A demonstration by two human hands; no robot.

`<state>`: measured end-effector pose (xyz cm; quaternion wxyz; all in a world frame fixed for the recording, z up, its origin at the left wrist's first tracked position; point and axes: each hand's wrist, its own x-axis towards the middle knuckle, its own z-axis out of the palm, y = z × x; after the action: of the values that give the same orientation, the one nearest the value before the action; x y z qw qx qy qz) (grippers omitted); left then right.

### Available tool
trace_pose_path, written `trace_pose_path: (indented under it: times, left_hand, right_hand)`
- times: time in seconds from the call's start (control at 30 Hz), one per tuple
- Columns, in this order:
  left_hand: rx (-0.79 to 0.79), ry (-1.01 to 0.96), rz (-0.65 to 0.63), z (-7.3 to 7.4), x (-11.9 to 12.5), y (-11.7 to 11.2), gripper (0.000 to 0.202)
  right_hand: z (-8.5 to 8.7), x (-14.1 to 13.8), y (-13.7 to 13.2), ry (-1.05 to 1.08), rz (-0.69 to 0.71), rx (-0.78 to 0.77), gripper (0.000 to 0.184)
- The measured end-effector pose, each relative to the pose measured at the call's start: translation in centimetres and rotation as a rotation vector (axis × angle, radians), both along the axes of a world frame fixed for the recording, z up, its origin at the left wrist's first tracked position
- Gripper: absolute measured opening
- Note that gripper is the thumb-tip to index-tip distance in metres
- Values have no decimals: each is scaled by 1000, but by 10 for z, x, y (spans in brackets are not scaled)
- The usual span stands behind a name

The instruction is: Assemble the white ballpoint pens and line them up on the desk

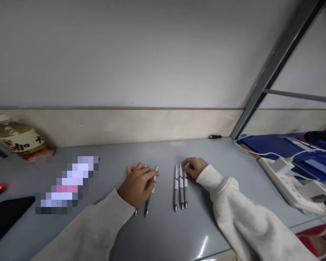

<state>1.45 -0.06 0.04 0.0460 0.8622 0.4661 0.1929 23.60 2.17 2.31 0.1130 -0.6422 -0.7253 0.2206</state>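
My left hand (138,185) is bent over two white and grey pens lying on the grey desk. Its fingertips close about the upper part of the right-hand one of these, a pen (152,192); the other pen (136,212) is mostly hidden beneath the palm. To the right, three similar pens lie side by side, silver tips towards me: a left pen (175,188), a middle pen (181,188) and a right pen (186,192). With thumb and index finger, my right hand (195,169) pinches the upper end of the right pen.
A pixelated bright rectangle (70,185) lies left of my left hand, with a labelled bottle (20,139) behind it. At the wall sits a small black and yellow object (215,136). A white power strip (290,185) with plugs and cables is at right, beside a metal post (256,103).
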Motion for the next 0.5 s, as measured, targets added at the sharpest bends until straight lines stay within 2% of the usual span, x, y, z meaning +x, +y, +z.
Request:
trace_pose_path:
  times: [0.3,0.5]
  left_hand:
    - [-26,11,-82,-2,1,-1,22]
    - [-25,10,-77,-3,1,-1,20]
  right_hand:
    - [-10,2,4,58,96,101,29]
    - [-13,1,6,-31,117,162,29]
